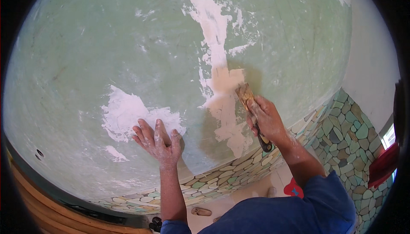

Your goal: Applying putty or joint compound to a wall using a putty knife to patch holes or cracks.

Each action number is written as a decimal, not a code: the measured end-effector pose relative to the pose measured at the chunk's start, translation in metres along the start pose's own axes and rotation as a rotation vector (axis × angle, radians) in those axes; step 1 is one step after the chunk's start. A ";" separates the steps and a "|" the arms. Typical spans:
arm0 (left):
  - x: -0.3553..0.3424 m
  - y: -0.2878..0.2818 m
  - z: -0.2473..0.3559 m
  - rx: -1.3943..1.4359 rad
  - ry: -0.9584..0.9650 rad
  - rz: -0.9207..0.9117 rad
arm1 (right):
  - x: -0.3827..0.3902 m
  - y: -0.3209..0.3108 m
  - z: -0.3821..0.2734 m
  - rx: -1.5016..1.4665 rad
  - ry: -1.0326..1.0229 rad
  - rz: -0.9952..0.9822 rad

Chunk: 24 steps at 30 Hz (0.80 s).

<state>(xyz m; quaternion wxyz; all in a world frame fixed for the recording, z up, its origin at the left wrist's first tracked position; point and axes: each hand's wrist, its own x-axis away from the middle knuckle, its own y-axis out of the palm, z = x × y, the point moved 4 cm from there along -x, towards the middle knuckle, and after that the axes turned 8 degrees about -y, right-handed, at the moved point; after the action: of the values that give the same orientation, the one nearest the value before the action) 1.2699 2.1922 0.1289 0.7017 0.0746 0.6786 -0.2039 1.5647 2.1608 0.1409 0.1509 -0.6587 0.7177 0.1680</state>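
1. Right hand (pixel 265 114): closed round putty knife (pixel 244 94), blade at right edge of pale filler strip (pixel 224 82) on green wall (pixel 128 42).
2. Left hand (pixel 163 149): fingers spread, empty, over white patch (pixel 124 110); contact likely.
3. Risks, my judgement: uneven blade pressure could gouge strip; left fingers could smear patch if damp.

Scraper (pixel 244 93): stained blade, dark-ended handle; gripped, tilted, blade end up-left at the strip's right edge.
Strip (pixel 220 74): ragged, white above, beige below; runs down the wall.
Patch (pixel 128 111): white, irregular; left of strip.
Wall (pixel 94 42): green, scuffed.
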 end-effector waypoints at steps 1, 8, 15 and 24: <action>0.000 0.000 -0.001 -0.006 0.002 -0.005 | -0.001 0.000 0.008 -0.015 0.057 -0.007; -0.003 -0.002 0.007 -0.010 -0.014 -0.059 | -0.034 0.015 -0.041 -0.125 -0.134 -0.023; 0.079 -0.021 0.071 0.873 -0.636 -0.379 | 0.018 0.052 -0.006 0.251 -0.597 -0.379; 0.116 -0.011 0.126 1.148 -1.081 -0.653 | 0.009 0.042 0.016 0.137 -0.717 -0.648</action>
<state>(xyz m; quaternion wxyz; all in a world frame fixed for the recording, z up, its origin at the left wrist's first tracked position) 1.3817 2.1127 0.0249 0.6886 0.1115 0.0292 -0.7159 1.5219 2.1634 0.1243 0.4761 -0.7373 0.3881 0.2812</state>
